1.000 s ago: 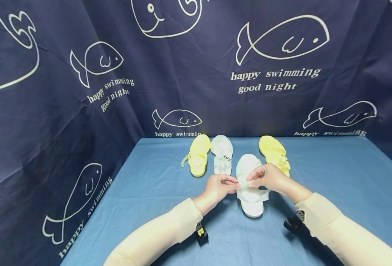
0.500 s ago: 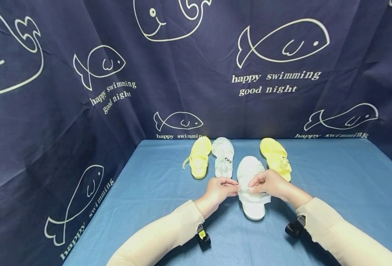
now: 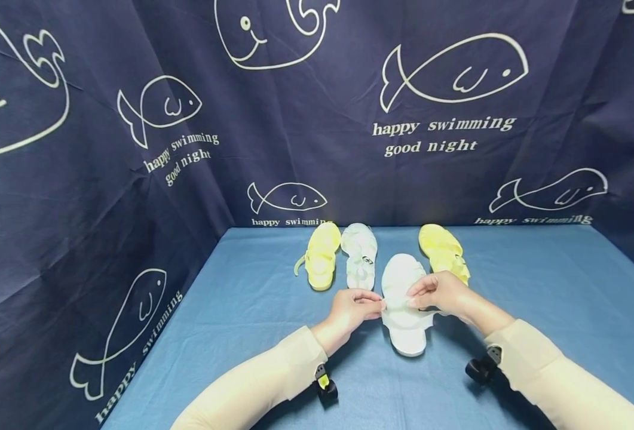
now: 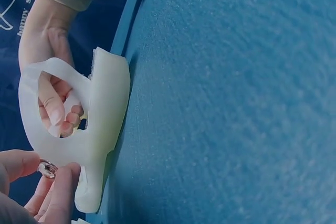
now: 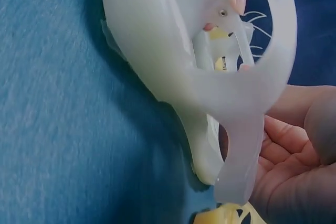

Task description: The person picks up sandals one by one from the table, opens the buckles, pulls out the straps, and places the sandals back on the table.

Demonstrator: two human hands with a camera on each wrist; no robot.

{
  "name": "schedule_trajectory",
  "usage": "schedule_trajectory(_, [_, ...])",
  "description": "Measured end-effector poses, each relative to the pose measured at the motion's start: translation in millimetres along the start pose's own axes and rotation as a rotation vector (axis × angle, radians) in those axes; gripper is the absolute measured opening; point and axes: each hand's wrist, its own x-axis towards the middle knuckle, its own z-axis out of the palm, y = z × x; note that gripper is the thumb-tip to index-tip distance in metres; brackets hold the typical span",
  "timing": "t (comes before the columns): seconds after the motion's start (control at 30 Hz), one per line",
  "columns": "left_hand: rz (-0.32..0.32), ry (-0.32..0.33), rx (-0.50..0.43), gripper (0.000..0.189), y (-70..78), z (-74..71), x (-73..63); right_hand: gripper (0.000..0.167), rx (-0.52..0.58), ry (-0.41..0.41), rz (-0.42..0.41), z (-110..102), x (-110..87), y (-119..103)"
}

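Note:
A white sandal (image 3: 407,341) rests on the blue cloth in front of me, toe toward me. At its left side, my left hand (image 3: 351,309) pinches a small silver buckle (image 4: 47,169) between thumb and fingers, as the left wrist view shows. Across from it, my right hand (image 3: 443,294) holds a thin strap of the sandal between thumb and curled fingers, over the opening. Through the opening in the upper, the right fingertips (image 4: 55,115) show in the left wrist view. The pale upper (image 5: 231,87) partly hides the right fingers in the right wrist view.
Behind the white sandal stand a yellow sandal (image 3: 323,257) and a pale one (image 3: 358,251) at the left. Another yellow sandal (image 3: 443,248) is close beyond my right hand. A dark blue printed curtain (image 3: 317,131) borders the table (image 3: 263,334) at the back and left.
My right fingers have shifted slightly rightward, away from the left hand. The left hand stays at the sandal's left side. The head view has tilted a little.

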Motion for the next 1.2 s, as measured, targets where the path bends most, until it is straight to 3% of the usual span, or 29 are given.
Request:
schedule_trajectory(0.27, [0.029, -0.005, -0.018, 0.013, -2.2, -3.0, -1.1, 0.032, 0.043, 0.017, 0.006, -18, -4.7, 10])
schedule_trajectory(0.47, [0.027, -0.027, 0.003, 0.013, 1.1, -2.4, -1.3, 0.030, 0.019, 0.055, 0.065, -27, -0.8, 0])
schedule_trajectory(0.9, [0.092, -0.015, 0.116, 0.015, 2.9, 4.4, 1.2, 0.026, -0.079, 0.167, 0.100, -34, 30.4, -19])
schedule_trajectory(1.2, [0.114, -0.007, 0.182, 0.011, 2.9, 6.7, 0.0, 0.025, -0.149, 0.257, 0.105, -27, 47.4, -21])
